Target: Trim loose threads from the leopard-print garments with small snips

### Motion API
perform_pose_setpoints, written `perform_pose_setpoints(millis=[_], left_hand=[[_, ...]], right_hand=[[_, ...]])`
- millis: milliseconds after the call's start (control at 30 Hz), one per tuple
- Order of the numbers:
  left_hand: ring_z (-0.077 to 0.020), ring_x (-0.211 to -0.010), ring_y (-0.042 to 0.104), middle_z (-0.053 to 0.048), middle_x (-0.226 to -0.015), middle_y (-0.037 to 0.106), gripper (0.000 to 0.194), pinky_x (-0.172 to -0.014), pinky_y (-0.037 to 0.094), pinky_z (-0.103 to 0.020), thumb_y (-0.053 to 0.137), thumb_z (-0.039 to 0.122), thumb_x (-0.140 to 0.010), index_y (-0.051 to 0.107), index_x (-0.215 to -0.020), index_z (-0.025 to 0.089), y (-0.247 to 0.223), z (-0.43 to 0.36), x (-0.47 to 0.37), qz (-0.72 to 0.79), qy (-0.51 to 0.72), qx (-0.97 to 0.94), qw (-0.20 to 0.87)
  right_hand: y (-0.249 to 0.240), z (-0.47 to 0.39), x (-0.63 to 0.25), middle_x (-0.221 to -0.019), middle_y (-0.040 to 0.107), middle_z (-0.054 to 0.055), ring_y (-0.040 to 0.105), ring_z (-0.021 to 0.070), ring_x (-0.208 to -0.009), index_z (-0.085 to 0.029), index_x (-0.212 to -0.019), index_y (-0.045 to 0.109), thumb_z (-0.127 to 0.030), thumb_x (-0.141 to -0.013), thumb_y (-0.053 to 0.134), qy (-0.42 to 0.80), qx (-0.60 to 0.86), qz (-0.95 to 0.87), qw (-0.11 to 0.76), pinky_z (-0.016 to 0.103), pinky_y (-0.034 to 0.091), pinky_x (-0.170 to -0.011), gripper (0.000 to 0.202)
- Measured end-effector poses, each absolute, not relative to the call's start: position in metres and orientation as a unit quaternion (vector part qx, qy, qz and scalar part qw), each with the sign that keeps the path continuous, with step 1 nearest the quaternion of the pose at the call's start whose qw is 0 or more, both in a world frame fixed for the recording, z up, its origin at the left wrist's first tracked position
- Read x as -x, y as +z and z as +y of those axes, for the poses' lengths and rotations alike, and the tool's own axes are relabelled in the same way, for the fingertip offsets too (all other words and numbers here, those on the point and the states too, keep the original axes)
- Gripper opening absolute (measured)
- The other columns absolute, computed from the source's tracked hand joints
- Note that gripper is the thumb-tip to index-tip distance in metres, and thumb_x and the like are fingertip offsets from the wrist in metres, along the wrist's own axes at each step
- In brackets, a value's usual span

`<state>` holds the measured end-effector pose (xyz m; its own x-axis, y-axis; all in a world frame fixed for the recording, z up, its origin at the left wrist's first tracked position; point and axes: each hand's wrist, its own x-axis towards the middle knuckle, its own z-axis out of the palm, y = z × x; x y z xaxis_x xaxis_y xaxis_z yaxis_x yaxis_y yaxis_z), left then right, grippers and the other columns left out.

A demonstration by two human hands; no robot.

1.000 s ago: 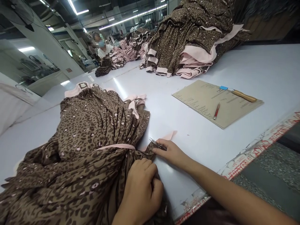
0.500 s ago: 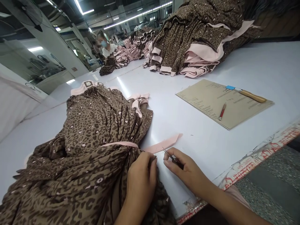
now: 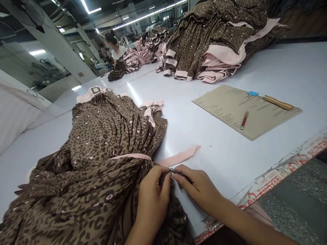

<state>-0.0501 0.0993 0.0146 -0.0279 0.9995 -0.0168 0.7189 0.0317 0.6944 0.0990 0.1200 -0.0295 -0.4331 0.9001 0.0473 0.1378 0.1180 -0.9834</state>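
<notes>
"Both sets of fingers closed?"

"Yes: the left hand [image 3: 154, 194] seems to pinch the leopard-print cloth [image 3: 102, 143] heaped beside its fingers; the right hand [image 3: 200, 185] grips a dark pointed tool [image 3: 183, 175]. I'd keep cloth taut, tip clear of fingertips and the pink strip [image 3: 180, 156] just beyond."
</notes>
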Motion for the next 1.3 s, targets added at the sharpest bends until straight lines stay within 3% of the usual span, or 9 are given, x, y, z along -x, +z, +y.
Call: perform_pose_setpoints(millis=[133,467,800,1033,1300], left_hand=[[-0.0173,-0.066,0.057,-0.001,-0.073,0.063,0.010,-0.061,0.043,-0.026,0.051,0.026,-0.085,0.057,-0.082,0.020,0.014,0.098,0.051,0.690,0.262,-0.624,0.257],[-0.0167,-0.069,0.059,0.000,-0.074,0.062,0.009,-0.063,0.044,-0.026,0.048,0.027,-0.086,0.055,-0.083,0.021,0.011,0.097,0.051,0.684,0.282,-0.628,0.243],[-0.0105,-0.080,0.055,0.002,-0.084,0.054,0.018,-0.073,0.044,-0.017,0.044,0.005,-0.084,0.046,-0.083,0.023,0.005,0.088,0.060,0.585,0.316,-0.729,0.165],[-0.0092,-0.077,0.053,0.002,-0.085,0.050,0.020,-0.069,0.043,-0.015,0.046,0.004,-0.085,0.045,-0.084,0.024,0.006,0.087,0.061,0.582,0.318,-0.736,0.139],[-0.0128,-0.076,0.055,0.000,-0.082,0.053,0.020,-0.068,0.044,-0.022,0.046,0.003,-0.083,0.048,-0.086,0.023,0.001,0.088,0.055,0.583,0.337,-0.713,0.195]], right_hand=[[-0.029,0.122,-0.101,-0.061,0.050,-0.003,0.049,0.0145,-0.062,-0.021,-0.068,0.047,-0.040,-0.097,0.040,0.595,0.388,-0.604,0.362,0.025,0.038,-0.064,0.036],[-0.032,0.127,-0.091,-0.052,0.045,-0.006,0.028,0.0091,-0.045,-0.019,-0.069,0.048,-0.050,-0.093,0.043,0.719,0.333,-0.518,0.322,0.023,0.025,-0.046,0.039],[-0.029,0.128,-0.108,-0.055,0.046,-0.005,0.030,0.0092,-0.049,-0.018,-0.066,0.047,-0.052,-0.092,0.046,0.745,0.330,-0.501,0.293,0.023,0.025,-0.050,0.043],[-0.029,0.126,-0.102,-0.060,0.050,-0.003,0.041,0.0113,-0.056,-0.018,-0.069,0.048,-0.052,-0.090,0.049,0.767,0.305,-0.496,0.269,0.023,0.032,-0.055,0.040],[-0.038,0.126,-0.102,-0.056,0.044,-0.004,0.039,0.0120,-0.054,-0.020,-0.062,0.043,-0.058,-0.091,0.042,0.728,0.359,-0.526,0.254,0.025,0.034,-0.057,0.048]])
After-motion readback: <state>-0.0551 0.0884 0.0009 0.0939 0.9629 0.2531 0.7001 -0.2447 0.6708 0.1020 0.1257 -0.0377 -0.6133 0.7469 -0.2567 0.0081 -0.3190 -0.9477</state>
